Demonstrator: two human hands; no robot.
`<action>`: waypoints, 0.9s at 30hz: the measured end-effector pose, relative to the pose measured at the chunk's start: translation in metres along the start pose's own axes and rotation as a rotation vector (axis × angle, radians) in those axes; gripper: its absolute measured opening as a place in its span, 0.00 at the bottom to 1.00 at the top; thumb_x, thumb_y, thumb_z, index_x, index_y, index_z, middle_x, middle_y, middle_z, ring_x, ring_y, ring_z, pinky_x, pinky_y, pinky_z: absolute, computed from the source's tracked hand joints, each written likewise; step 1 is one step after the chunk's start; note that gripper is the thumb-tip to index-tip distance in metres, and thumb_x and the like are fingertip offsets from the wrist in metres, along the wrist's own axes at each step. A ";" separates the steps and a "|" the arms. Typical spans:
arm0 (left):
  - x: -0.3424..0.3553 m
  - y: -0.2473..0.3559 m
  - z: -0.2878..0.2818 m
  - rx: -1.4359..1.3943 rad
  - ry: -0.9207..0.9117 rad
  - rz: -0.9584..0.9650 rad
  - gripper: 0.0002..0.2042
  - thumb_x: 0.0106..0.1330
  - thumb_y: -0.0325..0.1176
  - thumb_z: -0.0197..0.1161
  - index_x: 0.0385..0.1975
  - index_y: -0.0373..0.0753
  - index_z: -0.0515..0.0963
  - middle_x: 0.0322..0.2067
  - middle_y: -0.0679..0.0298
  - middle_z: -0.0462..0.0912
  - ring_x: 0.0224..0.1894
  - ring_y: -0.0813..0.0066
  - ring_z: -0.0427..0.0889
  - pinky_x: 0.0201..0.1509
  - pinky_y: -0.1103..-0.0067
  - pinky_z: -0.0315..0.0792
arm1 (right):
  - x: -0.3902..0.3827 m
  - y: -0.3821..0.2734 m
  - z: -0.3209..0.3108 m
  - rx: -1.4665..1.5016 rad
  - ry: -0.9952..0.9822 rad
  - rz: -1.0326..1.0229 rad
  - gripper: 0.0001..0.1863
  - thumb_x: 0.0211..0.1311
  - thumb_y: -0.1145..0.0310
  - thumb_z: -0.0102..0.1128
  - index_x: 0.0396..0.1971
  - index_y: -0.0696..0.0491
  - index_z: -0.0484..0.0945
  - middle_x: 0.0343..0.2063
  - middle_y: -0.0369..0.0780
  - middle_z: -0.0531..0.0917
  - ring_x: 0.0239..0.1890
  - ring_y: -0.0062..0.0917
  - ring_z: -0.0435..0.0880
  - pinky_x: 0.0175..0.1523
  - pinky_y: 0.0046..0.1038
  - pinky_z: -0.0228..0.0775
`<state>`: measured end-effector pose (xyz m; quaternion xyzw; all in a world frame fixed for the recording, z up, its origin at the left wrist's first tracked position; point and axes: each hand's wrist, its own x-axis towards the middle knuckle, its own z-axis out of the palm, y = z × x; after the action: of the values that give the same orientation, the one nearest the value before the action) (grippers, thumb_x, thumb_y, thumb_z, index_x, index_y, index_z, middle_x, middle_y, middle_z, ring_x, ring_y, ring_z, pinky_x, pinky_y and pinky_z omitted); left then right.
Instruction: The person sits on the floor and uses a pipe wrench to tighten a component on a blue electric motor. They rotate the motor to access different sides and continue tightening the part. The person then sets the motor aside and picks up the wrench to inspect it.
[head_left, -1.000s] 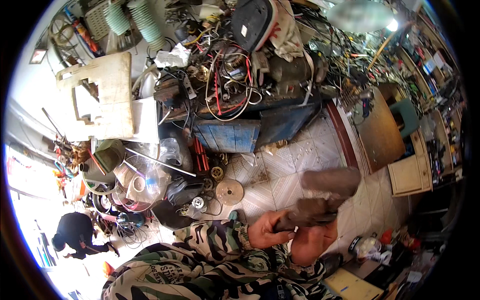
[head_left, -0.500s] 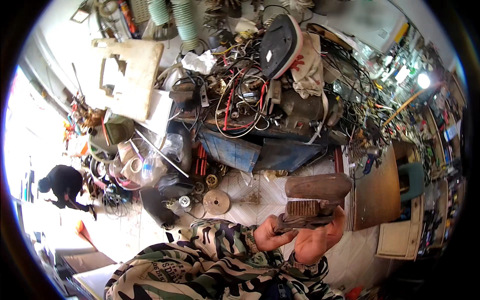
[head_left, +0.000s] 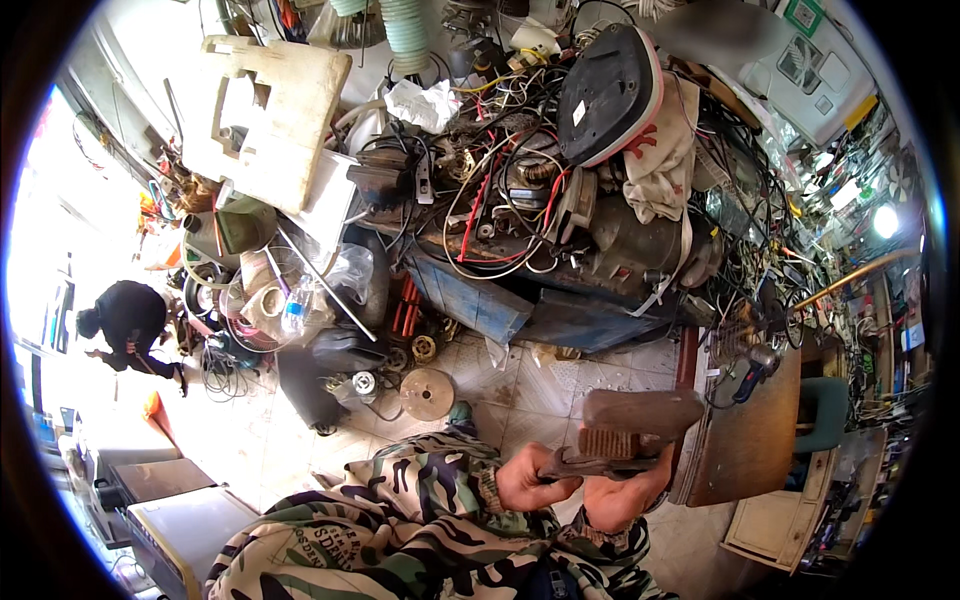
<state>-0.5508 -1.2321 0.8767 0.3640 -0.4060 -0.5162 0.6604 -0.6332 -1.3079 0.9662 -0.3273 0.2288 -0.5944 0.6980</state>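
Observation:
A worn brown piece [head_left: 642, 412] is held low in front of me. It has a long rounded slab at its far side, a ribbed block [head_left: 606, 443] in the middle and a dark flat part nearest me. I cannot make out its exact kind. My left hand [head_left: 527, 478] is closed on the near left end of the dark part, thumb on top. From below and the right, my right hand [head_left: 622, 500] supports the piece; its fingers are mostly hidden behind it. Both sleeves are camouflage cloth.
Ahead stands a blue workbench [head_left: 465, 295] heaped with cables and machine parts. A brown board [head_left: 742, 430] lies to the right, with a power tool [head_left: 757, 372] at its far end. A round disc [head_left: 427, 394] rests on the floor. Another person [head_left: 130, 325] crouches far left.
The view has shifted, so the bench sits further right. The brown piece stays in both hands, slightly lower and tilted a little differently. A dark green shoe tip now shows beside the disc.

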 end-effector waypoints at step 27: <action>0.154 -0.005 -0.069 0.000 0.074 -0.022 0.04 0.69 0.26 0.63 0.33 0.34 0.80 0.18 0.69 0.72 0.24 0.86 0.67 0.27 0.76 0.63 | 0.175 0.040 0.004 -0.551 -0.370 -0.036 0.41 0.62 0.65 0.72 0.69 0.63 0.58 0.54 0.47 0.77 0.53 0.36 0.81 0.57 0.38 0.77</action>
<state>-0.4687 -1.3796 0.8687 0.3871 -0.3773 -0.5098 0.6692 -0.5701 -1.4754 0.9524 -0.6102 0.2445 -0.4528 0.6023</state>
